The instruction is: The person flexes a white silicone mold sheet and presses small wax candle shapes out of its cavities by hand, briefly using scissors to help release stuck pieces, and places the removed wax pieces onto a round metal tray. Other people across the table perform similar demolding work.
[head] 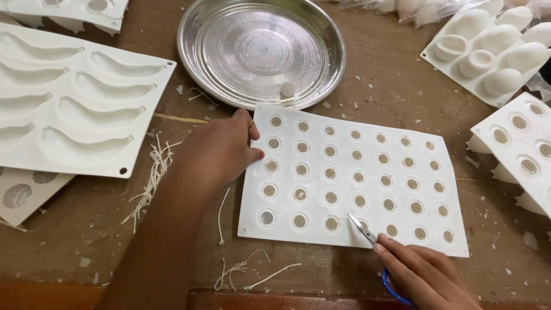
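The left hand presses on the left edge of the white mold, which lies flat on the desk, fingers pinching its rim. The right hand is closed around small scissors, tips over the bottom row. If the mold slides, the blades may cut the soft mold instead of a wick.

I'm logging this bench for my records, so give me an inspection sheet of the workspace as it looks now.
Surface: wooden table, dusted with white flakes.
Job's things: white mould sheet with rows of small round cavities; scissors, blue handles, tips on its lower edge.
Clutter: string scraps; metal plate holding one small white piece.
Grippers: left hand holds the sheet's left edge; right hand holds the scissors.
Cables: nothing seen.
Surroundings: curved-cavity mould left, other white moulds right.
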